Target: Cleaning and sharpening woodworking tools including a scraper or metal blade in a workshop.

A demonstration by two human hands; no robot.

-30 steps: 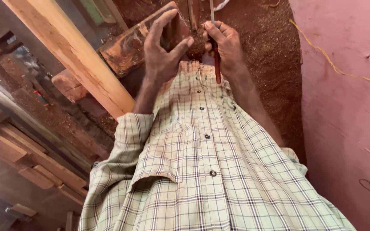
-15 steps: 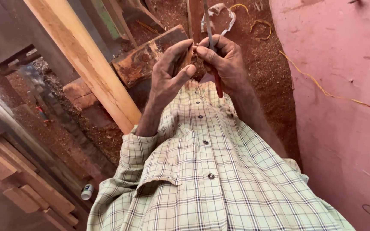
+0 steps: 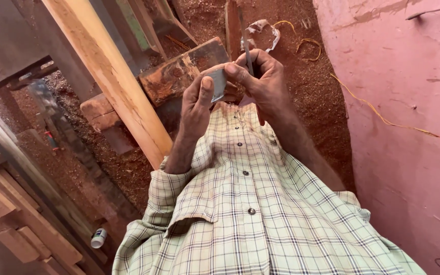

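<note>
I see a plank (image 3: 110, 81) close on the left and a pink wall (image 3: 403, 127) on the right. My left hand (image 3: 197, 104) pinches a metal piece (image 3: 218, 84); my right hand (image 3: 260, 81) grips a thin file (image 3: 245, 43) touching it.

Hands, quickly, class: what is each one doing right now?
Left hand: closed on a small flat grey metal piece.
Right hand: closed, pinching a thin metal rod.

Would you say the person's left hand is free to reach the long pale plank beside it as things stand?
Probably not at once: the left hand is pinching a small flat grey piece, though nothing stands between it and the pale plank just to its left.
</note>
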